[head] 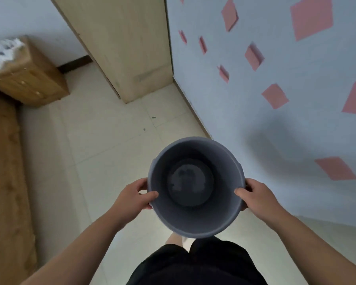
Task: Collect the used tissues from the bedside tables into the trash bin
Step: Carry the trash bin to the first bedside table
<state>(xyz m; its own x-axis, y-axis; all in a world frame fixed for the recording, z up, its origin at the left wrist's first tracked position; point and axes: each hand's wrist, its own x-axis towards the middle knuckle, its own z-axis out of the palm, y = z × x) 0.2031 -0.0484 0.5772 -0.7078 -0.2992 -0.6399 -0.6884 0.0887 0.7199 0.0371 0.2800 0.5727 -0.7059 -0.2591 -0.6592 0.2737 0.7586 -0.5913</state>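
I hold a round grey trash bin (195,221) in front of my waist, seen from above, and nothing lies inside it. My left hand (135,195) grips its left rim, thumb inside. My right hand (255,195) grips the right rim the same way. At the far left stands a wooden bedside table (32,79) with drawers. Crumpled white tissues (3,51) lie heaped on its top, blurred and partly cut off by the frame edge.
A brown bed edge (4,161) runs along the left. A tall light wooden wardrobe (127,48) stands ahead against the wall. A pale blue wall (275,120) with pink squares runs along the right. Cream floor tiles (103,130) stretch between them.
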